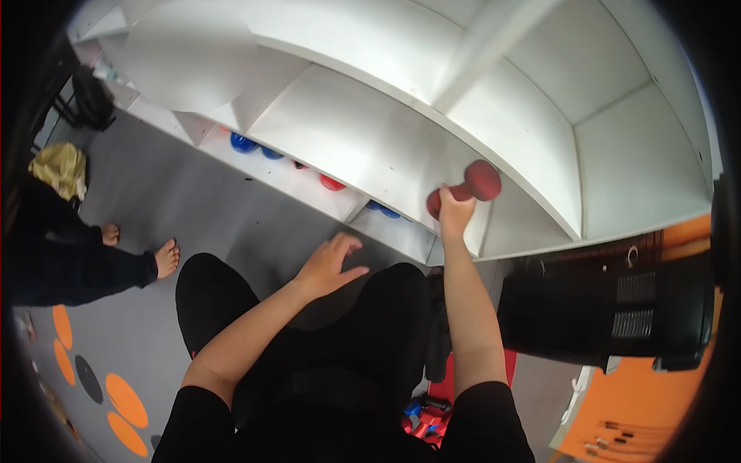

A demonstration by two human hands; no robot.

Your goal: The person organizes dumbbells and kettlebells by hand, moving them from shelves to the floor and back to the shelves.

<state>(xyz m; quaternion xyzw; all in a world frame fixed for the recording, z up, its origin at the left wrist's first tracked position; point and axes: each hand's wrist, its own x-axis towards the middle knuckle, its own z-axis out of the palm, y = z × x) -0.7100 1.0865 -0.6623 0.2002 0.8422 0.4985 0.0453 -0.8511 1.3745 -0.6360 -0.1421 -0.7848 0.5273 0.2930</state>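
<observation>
My right hand (457, 214) is wrapped round the handle of a dark red dumbbell (484, 180), at a compartment of the white shelf unit (347, 116). One rounded end of the dumbbell points up and right; the other shows partly behind my fingers. My left hand (328, 266) hangs in front of my knees with its fingers loosely curled and thumb apart, holding nothing. Beyond it, in the lowest shelf row, lie blue dumbbells (244, 143) and a red dumbbell (332, 182), partly hidden by the shelf board above them.
Several red and blue weights (429, 417) lie by my right side near a red surface (511, 366). A large black case-like object (610, 312) stands at the right. Another person's bare foot (166, 258) rests on the grey floor at the left, near a yellow bag (60, 171).
</observation>
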